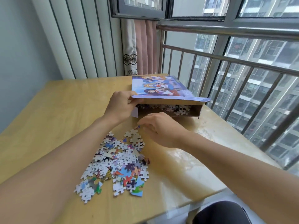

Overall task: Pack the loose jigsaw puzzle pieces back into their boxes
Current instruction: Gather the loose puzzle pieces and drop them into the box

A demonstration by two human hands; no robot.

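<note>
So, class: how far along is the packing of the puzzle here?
Done: some pieces already lie inside the box. In hand: the left hand holds the flap open while the right hand reaches near the pile's far edge; its grip is unclear. Left: most loose pieces remain on the table.

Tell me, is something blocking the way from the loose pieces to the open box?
Nothing visible does. The left hand lifts the flap, so the box mouth faces the pieces. Only bare table lies between. The right hand hovers there, at the pile's far edge.
</note>
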